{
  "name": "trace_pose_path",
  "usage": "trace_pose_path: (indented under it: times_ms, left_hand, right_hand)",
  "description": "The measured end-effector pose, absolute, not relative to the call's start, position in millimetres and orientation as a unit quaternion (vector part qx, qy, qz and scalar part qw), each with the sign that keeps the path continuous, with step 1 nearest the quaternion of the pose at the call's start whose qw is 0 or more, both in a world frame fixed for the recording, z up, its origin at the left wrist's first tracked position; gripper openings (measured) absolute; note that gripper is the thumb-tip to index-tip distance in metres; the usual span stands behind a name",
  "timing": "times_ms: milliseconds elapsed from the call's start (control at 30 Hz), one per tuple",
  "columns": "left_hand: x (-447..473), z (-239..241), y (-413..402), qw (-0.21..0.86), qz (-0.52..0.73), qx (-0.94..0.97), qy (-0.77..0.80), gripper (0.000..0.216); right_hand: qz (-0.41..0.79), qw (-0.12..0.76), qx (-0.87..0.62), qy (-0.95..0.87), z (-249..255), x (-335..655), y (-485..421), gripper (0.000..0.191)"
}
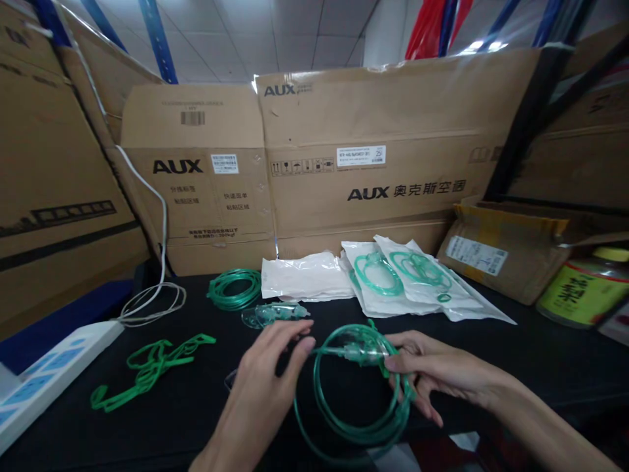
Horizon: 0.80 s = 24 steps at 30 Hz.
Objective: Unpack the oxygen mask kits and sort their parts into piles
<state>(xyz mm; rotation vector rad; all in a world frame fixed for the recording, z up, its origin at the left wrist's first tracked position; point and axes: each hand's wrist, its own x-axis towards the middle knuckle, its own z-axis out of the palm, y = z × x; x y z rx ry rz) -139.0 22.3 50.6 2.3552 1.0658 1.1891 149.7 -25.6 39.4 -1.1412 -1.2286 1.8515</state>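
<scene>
My right hand [425, 367] is closed on a coil of green tubing [361, 432], thumb on top. It also grips a clear plastic fitting [361, 354] lying across the coil, with bits of bright green strap beside the fingers. My left hand [268, 373] is at the coil's left side, thumb and forefinger slightly apart; the tube at the fitting's left end runs up to the thumb. Its other fingers are partly hidden. Beyond that hand lie a clear plastic mask-like piece [275, 314] and another coil of green tubing [234, 289].
Bright green straps [152, 373] lie on the black table at left, near a white power strip [59, 377]. Flat white packets [304, 278] and pouches with green tubing [417, 275] are at the back. A small carton [501, 249] and yellow-lidded jar [580, 288] stand right; tall cardboard [314, 216] lies behind.
</scene>
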Motion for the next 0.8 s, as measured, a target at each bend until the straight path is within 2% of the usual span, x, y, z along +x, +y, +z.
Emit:
trace_pose_path:
  times_ms: [133,267,333,433,667,800]
  left_hand:
    - [-116,36,17,0.111,0.334,0.885,0.305,0.025]
    - [-108,33,25,0.083,0.26,0.905,0.325,0.028]
    - [-109,30,29,0.073,0.233,0.908,0.34,0.034]
    - [-111,22,33,0.069,0.221,0.906,0.354,0.038]
    - [-112,15,35,0.128,0.254,0.899,0.332,0.036]
    - [-114,19,36,0.15,0.27,0.895,0.323,0.035]
  right_hand:
    - [0.651,0.293,-0.465,-0.524,32,144,-15,0.048]
    - [0.506,0.325,-0.556,-0.574,25,141,-12,0.065]
    - [0.378,0.342,-0.601,-0.615,23,140,-15,0.064]
    - [0.228,0.34,-0.603,-0.685,22,137,-21,0.052]
    - [0.22,0.352,-0.596,-0.687,19,135,-24,0.032]
    - [0.184,0.357,-0.601,-0.691,17,134,-24,0.031]
